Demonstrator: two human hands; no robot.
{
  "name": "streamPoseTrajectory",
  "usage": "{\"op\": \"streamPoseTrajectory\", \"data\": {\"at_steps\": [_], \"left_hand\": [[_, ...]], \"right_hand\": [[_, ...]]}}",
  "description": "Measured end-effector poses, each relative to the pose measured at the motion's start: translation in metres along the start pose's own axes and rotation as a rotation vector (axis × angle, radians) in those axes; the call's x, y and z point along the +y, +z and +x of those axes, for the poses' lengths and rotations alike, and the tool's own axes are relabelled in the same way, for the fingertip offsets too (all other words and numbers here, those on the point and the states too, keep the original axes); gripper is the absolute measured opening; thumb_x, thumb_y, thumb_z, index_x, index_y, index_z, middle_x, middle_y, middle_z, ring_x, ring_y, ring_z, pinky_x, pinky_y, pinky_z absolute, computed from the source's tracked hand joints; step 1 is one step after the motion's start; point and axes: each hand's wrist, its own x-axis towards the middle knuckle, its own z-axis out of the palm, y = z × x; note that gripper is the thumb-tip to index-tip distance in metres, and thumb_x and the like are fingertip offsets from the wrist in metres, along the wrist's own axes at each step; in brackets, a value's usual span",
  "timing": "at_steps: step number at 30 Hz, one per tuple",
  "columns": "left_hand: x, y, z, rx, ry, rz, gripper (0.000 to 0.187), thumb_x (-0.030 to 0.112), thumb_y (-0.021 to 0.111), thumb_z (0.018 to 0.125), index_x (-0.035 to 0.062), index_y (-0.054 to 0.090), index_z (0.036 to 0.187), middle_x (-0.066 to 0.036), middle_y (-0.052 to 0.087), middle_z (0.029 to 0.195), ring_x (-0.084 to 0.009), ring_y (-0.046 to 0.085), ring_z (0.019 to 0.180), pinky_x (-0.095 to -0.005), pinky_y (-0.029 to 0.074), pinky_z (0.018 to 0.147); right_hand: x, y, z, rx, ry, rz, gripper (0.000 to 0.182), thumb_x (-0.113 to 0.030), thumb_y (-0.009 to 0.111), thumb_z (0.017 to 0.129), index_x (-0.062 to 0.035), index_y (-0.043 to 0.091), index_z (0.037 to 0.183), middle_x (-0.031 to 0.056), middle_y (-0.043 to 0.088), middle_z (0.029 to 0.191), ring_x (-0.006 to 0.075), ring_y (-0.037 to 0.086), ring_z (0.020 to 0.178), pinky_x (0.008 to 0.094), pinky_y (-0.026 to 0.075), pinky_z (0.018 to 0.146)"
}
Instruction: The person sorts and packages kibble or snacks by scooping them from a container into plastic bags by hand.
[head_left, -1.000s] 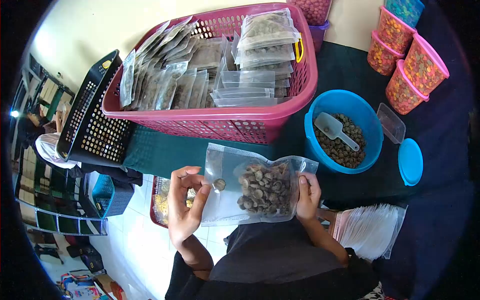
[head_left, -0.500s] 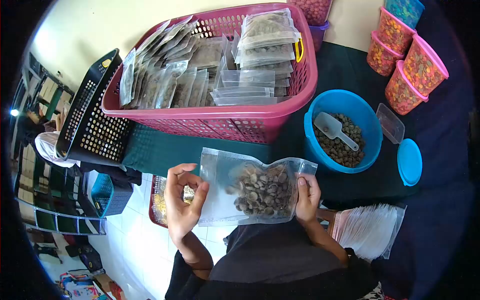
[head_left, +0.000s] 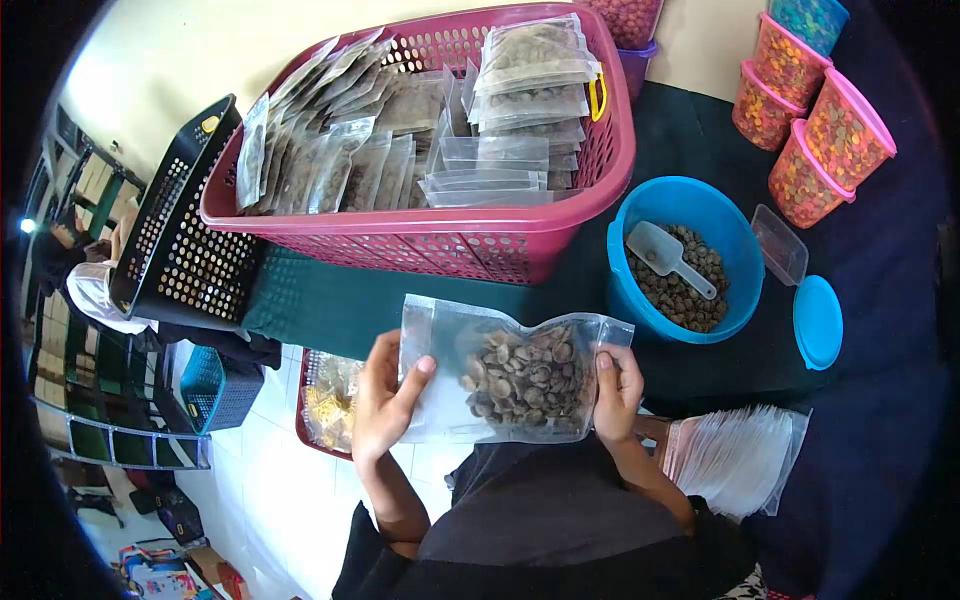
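Note:
A clear plastic pouch (head_left: 445,385) is stretched between my two hands in front of my body. Small brown disc-shaped pieces (head_left: 530,378) fill its middle and right part. My left hand (head_left: 388,395) grips the pouch's left edge, thumb in front and fingers behind. At the right edge, my right hand (head_left: 617,390) pinches it the same way. To the right beyond the pouch stands a blue tub (head_left: 742,318) of similar brown pieces, with a translucent scoop (head_left: 658,250) lying on them.
A maroon basket (head_left: 400,225) of filled pouches stands at the back, beside a black basket (head_left: 205,270). A blue lid (head_left: 818,322), clear container (head_left: 780,245) and pink-lidded tubs (head_left: 848,130) lie right. Flat bags (head_left: 735,460) are at lower right. A person (head_left: 95,285) is far left.
My left hand has closed from a loose, spread pose onto the pouch's left edge. The pouch has risen very slightly, and its pieces have shifted a little. My right hand keeps its hold.

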Motion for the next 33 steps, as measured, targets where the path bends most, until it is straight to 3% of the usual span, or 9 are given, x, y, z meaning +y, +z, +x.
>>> {"op": "streamPoseTrajectory", "data": {"at_steps": [4, 7, 10, 12, 16, 18, 30, 32, 33], "left_hand": [[-0.035, 0.002, 0.003, -0.010, -0.092, -0.076, 0.015, 0.016, 0.054, 0.080, 0.0032, 0.048, 0.081, 0.002, 0.049, 0.061, -0.0013, 0.039, 0.049, -0.0156, 0.028, 0.043], [-0.061, 0.016, 0.002, 0.034, -0.089, -0.282, 0.008, 0.012, 0.052, 0.081, 0.0055, 0.048, 0.082, 0.004, 0.048, 0.062, -0.0006, 0.039, 0.050, -0.0149, 0.029, 0.044], [-0.087, 0.035, -0.005, 0.071, -0.265, -0.754, 0.026, 0.008, 0.051, 0.078, 0.0044, 0.048, 0.103, -0.006, 0.053, 0.096, -0.0123, 0.049, 0.089, -0.0248, 0.039, 0.075], [-0.120, 0.034, -0.011, -0.175, -0.390, -0.857, 0.042, 0.010, 0.053, 0.075, 0.0044, 0.042, 0.114, -0.010, 0.047, 0.112, -0.0193, 0.042, 0.106, -0.0305, 0.034, 0.089], [-0.131, 0.050, -0.019, -0.260, -0.509, -0.988, 0.055, 0.006, 0.059, 0.071, 0.0060, 0.036, 0.121, -0.008, 0.044, 0.115, -0.0194, 0.042, 0.107, -0.0327, 0.032, 0.092], [-0.135, 0.054, -0.018, -0.268, -0.516, -0.984, 0.055, 0.005, 0.058, 0.072, 0.0058, 0.035, 0.122, -0.007, 0.044, 0.116, -0.0189, 0.042, 0.107, -0.0325, 0.033, 0.092], [-0.071, 0.000, -0.014, -0.237, -0.395, -0.754, 0.047, 0.026, 0.043, 0.084, -0.0017, 0.034, 0.121, -0.014, 0.047, 0.112, -0.0205, 0.051, 0.094, -0.0314, 0.039, 0.084], [-0.057, -0.014, -0.013, -0.250, -0.460, -0.340, 0.044, 0.028, 0.037, 0.086, 0.0005, 0.035, 0.122, -0.012, 0.054, 0.100, -0.0170, 0.054, 0.083, -0.0275, 0.043, 0.072], [-0.054, -0.013, -0.011, -0.188, -0.229, -0.137, 0.037, 0.025, 0.036, 0.088, 0.0007, 0.042, 0.116, -0.008, 0.058, 0.074, -0.0110, 0.054, 0.064, -0.0238, 0.042, 0.053]], "right_hand": [[-0.011, -0.008, 0.006, -0.030, 0.042, -0.030, 0.013, -0.008, 0.042, 0.085, -0.0010, 0.050, 0.092, 0.0004, 0.053, 0.079, 0.0035, 0.046, 0.070, 0.0182, 0.037, 0.063], [-0.022, -0.013, 0.016, -0.074, 0.011, -0.237, 0.011, -0.009, 0.045, 0.084, 0.0002, 0.050, 0.088, -0.0034, 0.044, 0.057, 0.0005, 0.038, 0.048, 0.0172, 0.029, 0.042], [-0.040, -0.011, 0.020, -0.106, -0.090, -0.381, 0.011, -0.008, 0.046, 0.083, 0.0008, 0.050, 0.088, -0.0018, 0.048, 0.060, 0.0013, 0.041, 0.051, 0.0180, 0.030, 0.044], [-0.044, -0.012, 0.021, -0.160, -0.143, -0.379, 0.013, -0.009, 0.047, 0.082, 0.0009, 0.050, 0.090, -0.0013, 0.049, 0.060, 0.0017, 0.042, 0.051, 0.0190, 0.031, 0.043], [-0.053, -0.015, 0.021, -0.259, 0.067, -0.444, 0.020, -0.012, 0.051, 0.080, 0.0011, 0.049, 0.095, -0.0025, 0.046, 0.054, 0.0026, 0.041, 0.045, 0.0191, 0.030, 0.040], [-0.063, -0.013, 0.024, -0.274, 0.271, -0.354, 0.021, -0.012, 0.051, 0.080, 0.0006, 0.049, 0.097, -0.0020, 0.047, 0.055, 0.0023, 0.041, 0.045, 0.0189, 0.029, 0.039], [-0.008, -0.019, 0.026, -0.216, 0.293, -0.304, 0.016, -0.014, 0.048, 0.083, 0.0000, 0.054, 0.088, -0.0062, 0.045, 0.059, -0.0005, 0.036, 0.049, 0.0167, 0.027, 0.042], [0.003, -0.013, 0.022, -0.210, 0.305, -0.275, 0.017, -0.015, 0.048, 0.083, 0.0004, 0.055, 0.087, -0.0063, 0.045, 0.058, -0.0004, 0.037, 0.048, 0.0168, 0.028, 0.041], [0.004, -0.007, 0.020, -0.209, 0.249, -0.289, 0.017, -0.015, 0.048, 0.083, 0.0005, 0.055, 0.087, -0.0062, 0.044, 0.057, -0.0002, 0.037, 0.048, 0.0169, 0.028, 0.041]]}}
